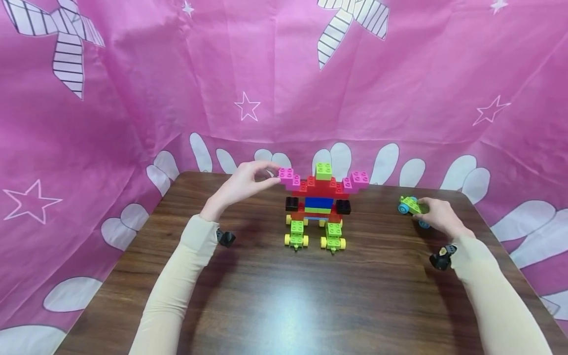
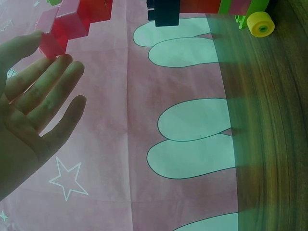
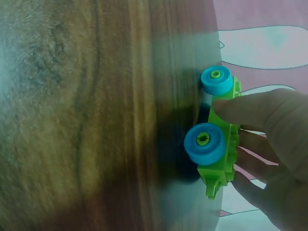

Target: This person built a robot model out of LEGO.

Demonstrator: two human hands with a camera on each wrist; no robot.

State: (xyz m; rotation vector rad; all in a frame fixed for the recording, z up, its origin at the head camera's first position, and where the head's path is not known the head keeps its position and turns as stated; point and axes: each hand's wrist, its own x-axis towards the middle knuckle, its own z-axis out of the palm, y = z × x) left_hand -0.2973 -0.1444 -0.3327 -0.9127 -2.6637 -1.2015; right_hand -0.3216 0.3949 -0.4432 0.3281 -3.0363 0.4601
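Observation:
A toy brick figure (image 1: 320,197) stands mid-table: red body, blue middle, a green brick on top, pink arm ends, two green feet with yellow wheels (image 2: 260,24). My left hand (image 1: 274,175) is raised at the figure's left arm and pinches the end pink brick (image 1: 286,174) between thumb and fingers. The left wrist view shows the left hand (image 2: 45,55) with its fingertips at the red and pink bricks (image 2: 55,41). At the table's far right, my right hand (image 1: 423,209) grips a small green cart (image 1: 409,204) with blue wheels. In the right wrist view the right hand (image 3: 231,144) has its fingers curled round the cart (image 3: 222,159), tipped on its side.
The brown wooden table (image 1: 284,296) is backed and flanked by a pink cloth (image 1: 284,74) printed with stars and white petals. The cart sits close to the table's far right edge. A small black wrist camera (image 1: 226,238) is worn on each forearm.

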